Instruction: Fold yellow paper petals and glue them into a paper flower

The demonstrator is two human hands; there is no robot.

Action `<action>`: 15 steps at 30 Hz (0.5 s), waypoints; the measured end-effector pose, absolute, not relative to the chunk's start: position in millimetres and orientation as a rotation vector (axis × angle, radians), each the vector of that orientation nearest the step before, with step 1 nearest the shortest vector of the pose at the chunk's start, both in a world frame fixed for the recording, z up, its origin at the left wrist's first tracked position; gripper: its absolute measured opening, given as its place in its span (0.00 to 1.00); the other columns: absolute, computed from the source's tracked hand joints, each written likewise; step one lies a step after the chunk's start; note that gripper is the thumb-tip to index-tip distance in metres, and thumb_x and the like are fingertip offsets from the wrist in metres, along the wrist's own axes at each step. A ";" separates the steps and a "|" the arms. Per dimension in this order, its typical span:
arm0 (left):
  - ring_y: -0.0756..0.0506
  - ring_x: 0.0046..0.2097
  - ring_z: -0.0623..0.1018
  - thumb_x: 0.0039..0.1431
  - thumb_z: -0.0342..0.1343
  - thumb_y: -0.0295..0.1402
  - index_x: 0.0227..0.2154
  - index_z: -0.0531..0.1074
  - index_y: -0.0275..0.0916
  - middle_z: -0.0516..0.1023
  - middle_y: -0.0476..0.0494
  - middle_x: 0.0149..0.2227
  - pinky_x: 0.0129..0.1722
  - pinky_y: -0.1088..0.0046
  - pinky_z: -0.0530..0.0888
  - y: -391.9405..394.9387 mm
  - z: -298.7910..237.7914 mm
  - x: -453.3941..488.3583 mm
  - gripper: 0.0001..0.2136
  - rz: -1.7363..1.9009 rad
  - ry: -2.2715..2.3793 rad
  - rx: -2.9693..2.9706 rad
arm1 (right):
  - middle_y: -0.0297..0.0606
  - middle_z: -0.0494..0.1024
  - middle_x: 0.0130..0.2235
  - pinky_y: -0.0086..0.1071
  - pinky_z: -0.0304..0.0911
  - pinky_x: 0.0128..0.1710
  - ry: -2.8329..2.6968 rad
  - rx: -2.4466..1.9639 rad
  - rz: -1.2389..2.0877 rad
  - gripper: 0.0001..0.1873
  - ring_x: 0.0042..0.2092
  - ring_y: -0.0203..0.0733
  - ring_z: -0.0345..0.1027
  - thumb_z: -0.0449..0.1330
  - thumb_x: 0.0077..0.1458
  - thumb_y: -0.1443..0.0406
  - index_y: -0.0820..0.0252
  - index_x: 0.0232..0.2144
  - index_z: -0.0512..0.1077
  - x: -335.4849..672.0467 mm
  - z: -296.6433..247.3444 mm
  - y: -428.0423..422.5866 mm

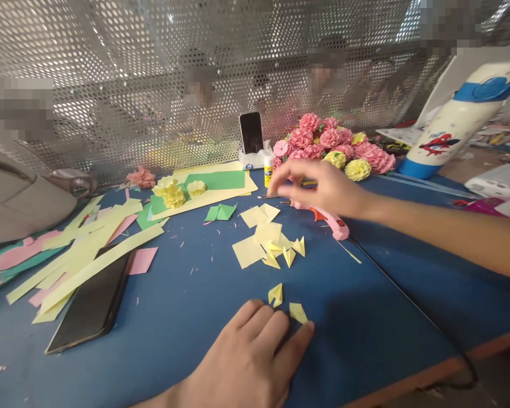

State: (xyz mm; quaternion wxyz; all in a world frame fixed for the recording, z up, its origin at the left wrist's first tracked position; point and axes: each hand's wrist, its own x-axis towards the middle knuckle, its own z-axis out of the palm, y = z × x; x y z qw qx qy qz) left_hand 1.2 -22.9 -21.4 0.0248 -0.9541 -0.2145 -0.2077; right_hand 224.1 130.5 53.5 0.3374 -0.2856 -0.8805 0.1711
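Observation:
My left hand [259, 345] rests low on the blue table with most fingers curled under. Its outstretched fingertip presses the edge of a small folded piece of yellow paper [298, 313]. Another folded yellow piece [276, 294] lies just beyond the knuckles. Slightly blurred, my right hand [310, 184] hovers over a pink glue gun [339, 228], fingers stretched leftward and no object seen in them. Its fingertips come near a yellow glue stick [268, 174]. Between the hands lie yellow paper squares [249, 253] and several folded yellow points [289, 257].
Pink and yellow paper flowers [312, 139] are heaped behind my right hand. A phone [251, 133] stands at the back; another [93, 306] lies left under paper strips [106, 272]. A bottle [454, 124] leans at right. The glue gun's cord [408, 300] crosses the table's right side.

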 end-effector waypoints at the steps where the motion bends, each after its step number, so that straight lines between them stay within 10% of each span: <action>1: 0.44 0.30 0.69 0.66 0.46 0.26 0.52 0.71 0.29 0.70 0.43 0.29 0.33 0.65 0.72 -23.2 -21.3 1.4 0.15 -0.655 -0.657 -2.947 | 0.38 0.75 0.46 0.36 0.63 0.47 -2.160 -0.844 0.389 0.07 0.48 0.42 0.68 0.58 0.61 0.65 0.57 0.43 0.70 222.8 55.6 153.2; 9: 0.46 0.35 0.73 0.67 0.48 0.25 0.47 0.73 0.29 0.75 0.42 0.34 0.37 0.67 0.73 -24.4 -18.8 2.7 0.12 -0.765 -0.647 -2.901 | 0.39 0.76 0.32 0.37 0.64 0.40 -2.090 -1.244 0.444 0.17 0.36 0.44 0.69 0.72 0.41 0.64 0.65 0.33 0.72 213.6 26.3 264.4; 15: 0.47 0.34 0.75 0.68 0.49 0.25 0.44 0.75 0.29 0.78 0.42 0.35 0.38 0.67 0.73 -22.5 -20.6 5.0 0.10 -0.825 -0.632 -2.851 | 0.42 0.77 0.37 0.38 0.60 0.45 -2.197 -1.165 0.309 0.09 0.42 0.46 0.67 0.66 0.51 0.64 0.64 0.34 0.74 210.5 29.4 246.1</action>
